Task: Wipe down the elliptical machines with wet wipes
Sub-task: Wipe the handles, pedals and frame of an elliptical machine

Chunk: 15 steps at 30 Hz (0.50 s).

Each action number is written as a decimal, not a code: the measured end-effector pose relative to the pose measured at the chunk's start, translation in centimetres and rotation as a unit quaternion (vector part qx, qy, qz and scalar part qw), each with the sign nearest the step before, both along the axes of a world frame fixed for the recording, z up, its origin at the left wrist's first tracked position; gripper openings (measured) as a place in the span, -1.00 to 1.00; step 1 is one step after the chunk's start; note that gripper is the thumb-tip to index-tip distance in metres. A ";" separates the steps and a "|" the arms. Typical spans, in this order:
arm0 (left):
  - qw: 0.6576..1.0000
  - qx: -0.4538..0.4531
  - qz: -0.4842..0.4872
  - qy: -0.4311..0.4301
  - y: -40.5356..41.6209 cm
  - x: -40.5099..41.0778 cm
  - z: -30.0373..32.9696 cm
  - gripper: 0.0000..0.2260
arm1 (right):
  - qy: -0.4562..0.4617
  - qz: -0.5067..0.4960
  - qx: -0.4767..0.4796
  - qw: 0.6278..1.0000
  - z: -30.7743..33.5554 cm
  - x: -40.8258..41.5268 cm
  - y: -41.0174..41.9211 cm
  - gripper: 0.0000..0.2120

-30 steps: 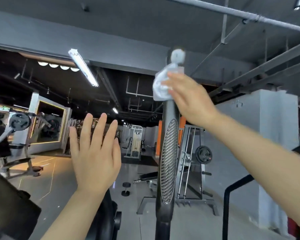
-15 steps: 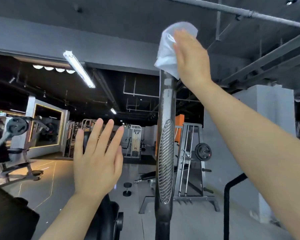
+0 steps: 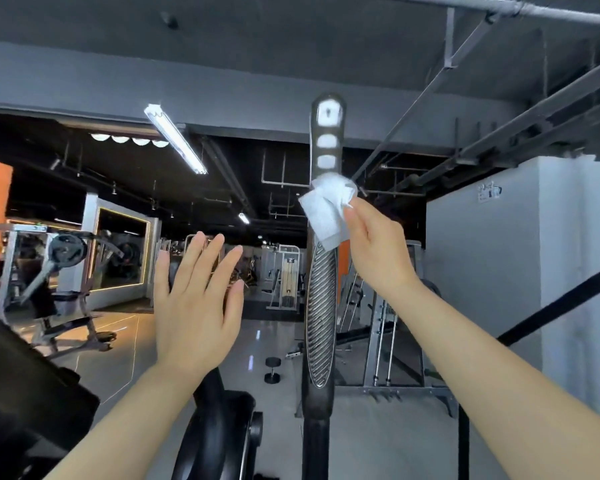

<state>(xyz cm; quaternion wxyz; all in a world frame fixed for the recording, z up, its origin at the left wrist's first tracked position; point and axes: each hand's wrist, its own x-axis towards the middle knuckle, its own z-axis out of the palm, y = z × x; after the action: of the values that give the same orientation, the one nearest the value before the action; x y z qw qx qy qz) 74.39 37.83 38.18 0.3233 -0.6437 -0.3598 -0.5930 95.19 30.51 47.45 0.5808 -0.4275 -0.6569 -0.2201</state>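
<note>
The upright handle of the elliptical (image 3: 321,306) stands straight up in front of me, a dark bar with a long oval patch of ribbed metal grip down its middle and three pale, glossy pads near its rounded top. The white wet wipe (image 3: 328,211) is pressed against this handle just below the lowest of those pads and just above the ribbed patch. It is crumpled at the top and hangs in a flatter flap to the left side of the bar.

My right hand (image 3: 378,247) holds the wipe, fingers curled in and pinching its right edge, with the back of the hand and wrist toward me and the arm reaching up from the lower right. My left hand (image 3: 194,303) is raised to the left of the handle, well apart from it, palm facing away, fingers straight and spread, holding nothing and touching nothing.

Below my left arm sits the dark rounded body of the machine (image 3: 222,434), and a black sloping panel (image 3: 25,386) fills the lower left corner. Beyond lies a gym floor with a weight rack (image 3: 392,341) behind the handle, a plate-loaded machine (image 3: 63,271) at the left, a small dumbbell (image 3: 272,370) on the floor, a long ceiling tube light (image 3: 175,138), and a white pillar (image 3: 499,271) at the right.
</note>
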 end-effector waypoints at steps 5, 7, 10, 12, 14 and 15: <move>0.986 -0.049 -0.159 0.018 -3.8 2.9 1.3 -0.57 | 0.086 0.053 0.040 0.994 6.0 -2.3 -1.5 -0.62; 0.961 -0.094 -0.261 0.016 -5.6 4.3 1.8 -0.60 | 0.149 0.096 0.039 0.983 9.5 -3.0 -0.8 -0.60; 0.923 -0.154 -0.353 -0.016 -7.2 5.7 1.6 -0.65 | 0.094 0.063 0.071 0.991 10.9 -3.6 0.7 -0.61; 0.911 -0.171 -0.375 -0.033 -7.5 5.8 0.9 -0.64 | 0.005 0.019 0.107 0.994 9.3 -3.6 1.9 -0.63; 0.908 -0.187 -0.374 -0.034 -7.4 5.6 0.1 -0.64 | -0.029 0.017 0.135 0.990 6.9 -3.1 3.2 -0.62; 0.905 -0.202 -0.373 -0.036 -7.2 5.4 -0.3 -0.64 | -0.020 0.034 0.148 0.988 5.8 -2.8 3.6 -0.63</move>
<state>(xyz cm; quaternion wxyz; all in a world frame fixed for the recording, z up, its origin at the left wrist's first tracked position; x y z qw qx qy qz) 79.83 30.58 37.87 -0.0714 -0.7608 -0.2173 -0.6073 92.38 34.13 53.26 0.6314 -0.3101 -0.6428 -0.3032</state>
